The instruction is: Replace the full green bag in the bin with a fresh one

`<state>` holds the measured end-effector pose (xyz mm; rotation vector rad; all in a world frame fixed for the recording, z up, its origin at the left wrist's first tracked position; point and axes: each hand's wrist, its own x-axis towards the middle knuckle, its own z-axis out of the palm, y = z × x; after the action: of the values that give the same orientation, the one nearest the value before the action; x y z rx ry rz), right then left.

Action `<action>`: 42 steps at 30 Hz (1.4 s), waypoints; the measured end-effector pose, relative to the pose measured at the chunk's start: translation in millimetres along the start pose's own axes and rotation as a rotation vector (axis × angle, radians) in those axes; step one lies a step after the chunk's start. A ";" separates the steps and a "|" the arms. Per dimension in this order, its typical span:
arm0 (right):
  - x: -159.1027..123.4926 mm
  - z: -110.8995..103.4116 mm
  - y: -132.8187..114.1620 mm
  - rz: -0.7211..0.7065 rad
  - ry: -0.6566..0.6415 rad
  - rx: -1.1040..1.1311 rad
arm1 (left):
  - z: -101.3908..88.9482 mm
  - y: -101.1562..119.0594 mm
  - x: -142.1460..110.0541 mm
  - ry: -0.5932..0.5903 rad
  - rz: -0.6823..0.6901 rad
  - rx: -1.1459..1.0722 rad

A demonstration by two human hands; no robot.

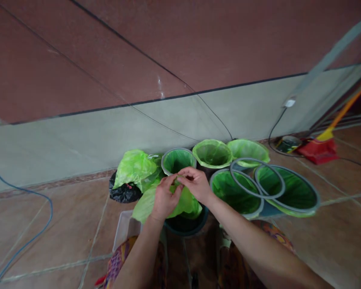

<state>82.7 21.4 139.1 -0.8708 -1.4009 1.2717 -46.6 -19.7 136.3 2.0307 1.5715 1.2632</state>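
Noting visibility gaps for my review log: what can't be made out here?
All in the head view:
Exact grip of left hand and right hand on the green bag: covered by fingers.
Part of the front bin's inside: hidden by the green bag.
White tray's near side: behind patterned cloth.
Orange handle's top: cut off by right edge.

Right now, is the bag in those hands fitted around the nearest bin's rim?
No: the green bag hangs loose, leaving the nearest bin's front rim bare.
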 end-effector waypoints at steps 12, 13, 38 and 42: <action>-6.5 -8.8 18.7 -0.028 -0.360 -0.594 | -25.8 -22.7 13.8 0.352 -0.359 -0.600; -6.9 -9.4 19.7 -0.040 -0.351 -0.688 | -28.8 -24.4 15.4 0.410 -0.364 -0.621; -43.0 27.7 100.2 1.060 0.082 0.082 | -72.5 -48.6 19.4 0.837 -0.372 -0.814; -29.5 32.5 101.3 1.061 0.178 0.175 | -72.5 -49.5 18.6 0.830 -0.383 -0.811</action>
<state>46.6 3.9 36.2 -1.6490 -0.6214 1.9742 -133.4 -5.1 153.7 0.6931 1.2529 2.2178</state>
